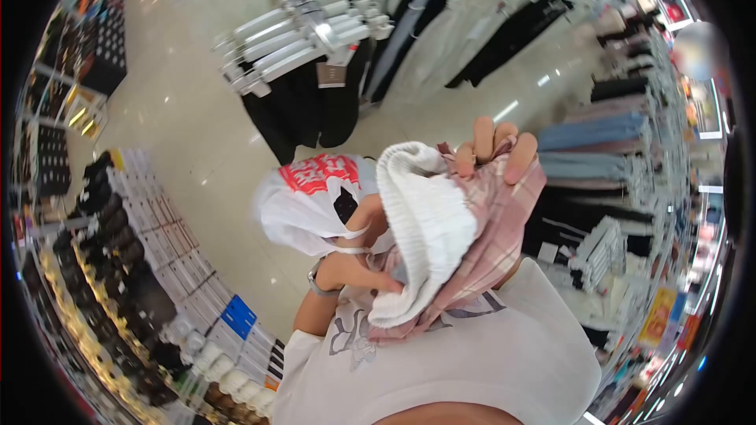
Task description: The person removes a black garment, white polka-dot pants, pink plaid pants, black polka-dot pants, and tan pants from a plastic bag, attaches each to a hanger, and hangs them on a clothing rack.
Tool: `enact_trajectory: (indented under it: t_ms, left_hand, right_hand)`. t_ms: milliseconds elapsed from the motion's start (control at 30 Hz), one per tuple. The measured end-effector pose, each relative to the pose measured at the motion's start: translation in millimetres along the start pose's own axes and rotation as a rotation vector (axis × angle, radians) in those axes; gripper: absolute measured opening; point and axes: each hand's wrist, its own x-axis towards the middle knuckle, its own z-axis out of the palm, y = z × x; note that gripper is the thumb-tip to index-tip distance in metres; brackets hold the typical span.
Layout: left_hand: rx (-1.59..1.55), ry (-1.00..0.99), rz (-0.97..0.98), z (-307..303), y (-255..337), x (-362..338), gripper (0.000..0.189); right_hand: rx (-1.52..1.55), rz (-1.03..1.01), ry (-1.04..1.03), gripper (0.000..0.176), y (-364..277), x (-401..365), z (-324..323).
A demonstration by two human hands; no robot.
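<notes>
We wear a loose white short-sleeved T-shirt (504,354) with a wide, rounded neckline (449,407) and a gray, outlined, letter-like print (358,338) across the chest, partly hidden. Around our left wrist (329,274) sits a silver-gray band (316,278), its face too unclear to tell.

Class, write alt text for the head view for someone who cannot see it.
Left hand and right hand hold a pink plaid garment with a white elastic waistband; a red-printed white plastic bag hangs by the left hand. Clothes hang on racks beyond.
</notes>
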Motion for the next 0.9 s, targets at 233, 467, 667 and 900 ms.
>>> enact_trajectory:
  t_ms: [233, 467, 667, 900]
  left_hand:
    - [-0.142, 0.044, -0.062, 14.8, -22.1, 13.5, 0.063]
    - [-0.502, 0.111, -0.480, 11.5, -85.1, 49.5, 0.056]
    - [-0.383, 0.276, -0.644, 56.2, -112.4, 117.3, 0.052]
    - [-0.012, 0.166, -0.532, 108.2, -158.3, 156.8, 0.084]
  right_hand:
    - [-0.746, -0.494, 0.184, 0.029, -34.1, -42.0, -29.3]
    - [-1.188, -0.654, 0.335, 0.032, -121.4, -56.2, -45.8]
    - [-1.630, -0.490, 1.038, 0.006, -208.0, -111.3, -93.8]
    - [-1.580, -0.122, 0.399, 0.042, -236.9, -117.7, -92.3]
